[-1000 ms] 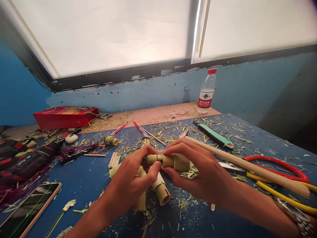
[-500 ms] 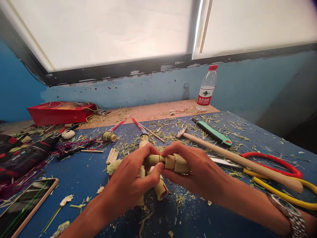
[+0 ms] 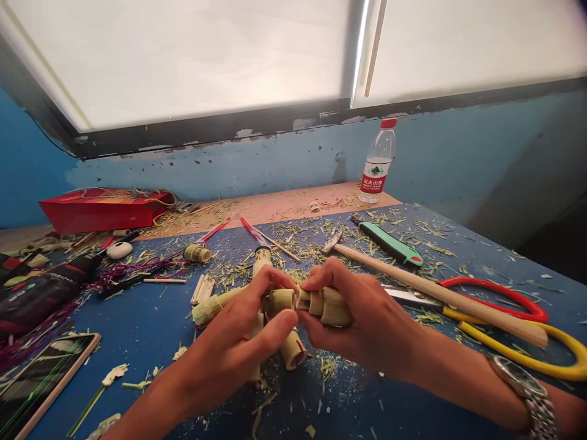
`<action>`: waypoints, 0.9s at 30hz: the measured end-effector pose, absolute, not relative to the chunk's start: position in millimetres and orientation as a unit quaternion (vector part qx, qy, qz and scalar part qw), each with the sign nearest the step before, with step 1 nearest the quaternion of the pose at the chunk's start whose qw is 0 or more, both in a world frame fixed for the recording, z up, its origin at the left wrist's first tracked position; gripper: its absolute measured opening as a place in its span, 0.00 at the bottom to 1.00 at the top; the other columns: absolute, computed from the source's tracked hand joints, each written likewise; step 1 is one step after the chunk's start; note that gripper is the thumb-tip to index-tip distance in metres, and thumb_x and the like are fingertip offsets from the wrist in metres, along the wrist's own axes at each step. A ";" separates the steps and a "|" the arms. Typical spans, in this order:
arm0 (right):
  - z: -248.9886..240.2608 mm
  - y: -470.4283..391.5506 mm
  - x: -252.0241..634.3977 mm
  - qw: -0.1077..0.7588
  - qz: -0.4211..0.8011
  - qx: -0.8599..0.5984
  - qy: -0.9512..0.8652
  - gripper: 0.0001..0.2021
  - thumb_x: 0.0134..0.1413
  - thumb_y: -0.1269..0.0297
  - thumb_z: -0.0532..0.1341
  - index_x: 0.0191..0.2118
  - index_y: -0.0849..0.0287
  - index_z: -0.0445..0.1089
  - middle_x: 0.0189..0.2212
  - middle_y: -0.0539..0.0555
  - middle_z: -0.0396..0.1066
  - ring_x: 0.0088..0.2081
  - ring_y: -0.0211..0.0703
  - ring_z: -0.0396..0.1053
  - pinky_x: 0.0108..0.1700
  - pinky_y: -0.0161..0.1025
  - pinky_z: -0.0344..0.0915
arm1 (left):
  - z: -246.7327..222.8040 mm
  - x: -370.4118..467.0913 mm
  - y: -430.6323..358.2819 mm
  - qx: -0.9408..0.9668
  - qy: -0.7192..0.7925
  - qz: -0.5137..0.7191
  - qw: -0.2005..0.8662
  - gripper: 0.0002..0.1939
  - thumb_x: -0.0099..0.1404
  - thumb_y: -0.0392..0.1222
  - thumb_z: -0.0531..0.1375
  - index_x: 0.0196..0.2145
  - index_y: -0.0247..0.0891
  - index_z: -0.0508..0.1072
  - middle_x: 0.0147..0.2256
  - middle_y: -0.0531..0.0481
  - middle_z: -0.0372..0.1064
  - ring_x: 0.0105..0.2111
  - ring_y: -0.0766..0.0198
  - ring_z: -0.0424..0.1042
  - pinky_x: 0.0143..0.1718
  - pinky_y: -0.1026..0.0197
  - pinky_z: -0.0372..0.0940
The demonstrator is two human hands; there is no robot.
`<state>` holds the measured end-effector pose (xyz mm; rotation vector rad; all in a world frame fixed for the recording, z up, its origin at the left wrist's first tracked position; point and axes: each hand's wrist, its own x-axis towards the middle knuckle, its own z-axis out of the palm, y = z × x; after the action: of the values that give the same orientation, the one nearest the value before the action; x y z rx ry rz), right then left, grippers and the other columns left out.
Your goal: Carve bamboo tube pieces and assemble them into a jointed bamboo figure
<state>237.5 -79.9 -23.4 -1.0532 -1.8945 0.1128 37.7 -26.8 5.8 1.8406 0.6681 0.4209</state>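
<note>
Blue wall [image 3: 275, 165] and pale, backlit window coverings stand behind a blue work surface [image 3: 151, 324] strewn with green shavings. At the far left lie a red box [image 3: 103, 214], a dark power drill [image 3: 50, 293] and, nearer, a phone [image 3: 50, 382].

Toward the middle, the left hand [image 3: 238, 333] has its fingers and thumb closed on a short bamboo section [image 3: 280, 299], held just above other bamboo tubes; one of these, a lower tube [image 3: 292, 351], shows its open end toward the person. The section's long axis runs roughly sideways, its cut end facing right.

Just beside it, the right hand [image 3: 367, 311] grips a stepped bamboo piece [image 3: 335, 307], the narrow end pointing left at the section and the wider end tipping slightly down into the palm. What has just changed is the joint: the two met end to end half a second ago, and now a slim gap parts them. That likely leaves them separate, though still nearly in line.

Farther right are a hammer [image 3: 431, 288], a green-handled tool [image 3: 392, 241], a water bottle [image 3: 377, 165] and red-and-yellow-handled cutters [image 3: 495, 293].
</note>
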 end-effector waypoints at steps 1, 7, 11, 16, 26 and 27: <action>-22.2 -80.3 237.9 0.470 0.044 -0.425 -0.773 0.10 0.59 0.64 0.62 0.42 0.56 0.60 0.26 0.46 0.70 0.21 0.32 0.61 0.24 0.31 0.59 | 6.8 36.2 -28.5 0.758 0.286 0.183 0.557 0.15 0.72 0.56 0.52 0.46 0.42 0.61 0.35 0.51 0.70 0.32 0.62 0.74 0.34 0.60 0.70; -16.0 -83.0 240.8 0.454 0.037 -0.418 -0.786 0.09 0.62 0.63 0.62 0.42 0.57 0.59 0.26 0.46 0.69 0.22 0.33 0.62 0.24 0.32 0.58 | 9.7 35.0 -34.2 0.725 0.295 0.196 0.591 0.14 0.73 0.55 0.52 0.46 0.43 0.60 0.37 0.50 0.71 0.33 0.62 0.74 0.36 0.61 0.69; -16.3 -83.0 243.0 0.442 0.036 -0.413 -0.795 0.10 0.63 0.62 0.62 0.43 0.56 0.59 0.29 0.47 0.70 0.23 0.33 0.62 0.25 0.32 0.58 | 9.4 38.4 -30.6 0.792 0.297 0.219 0.487 0.12 0.72 0.52 0.53 0.45 0.42 0.63 0.33 0.53 0.70 0.29 0.64 0.72 0.34 0.61 0.67; -18.4 -81.3 242.8 0.443 0.041 -0.415 -0.794 0.10 0.63 0.62 0.61 0.43 0.56 0.58 0.27 0.46 0.68 0.23 0.33 0.62 0.25 0.32 0.59 | 8.0 36.6 -23.8 0.871 0.278 0.225 0.337 0.11 0.71 0.46 0.54 0.48 0.42 0.67 0.36 0.50 0.72 0.33 0.63 0.71 0.36 0.61 0.66; -20.8 -80.5 242.1 0.441 0.028 -0.423 -0.791 0.10 0.59 0.66 0.62 0.40 0.54 0.58 0.26 0.45 0.69 0.21 0.32 0.60 0.23 0.32 0.58 | 11.2 39.1 -22.1 0.904 0.239 0.219 0.278 0.09 0.73 0.41 0.53 0.48 0.42 0.69 0.40 0.50 0.72 0.39 0.61 0.71 0.42 0.60 0.65; -21.0 -80.4 242.1 0.440 0.026 -0.422 -0.792 0.10 0.59 0.66 0.62 0.40 0.54 0.58 0.26 0.45 0.69 0.21 0.32 0.60 0.23 0.32 0.58 | 11.7 39.7 -21.4 0.906 0.232 0.222 0.276 0.09 0.73 0.41 0.53 0.48 0.41 0.70 0.40 0.50 0.72 0.40 0.61 0.71 0.43 0.59 0.65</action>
<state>242.1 -80.4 -21.0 -1.0484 -1.9667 0.0647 39.7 -21.4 11.7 2.4327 0.6236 0.5976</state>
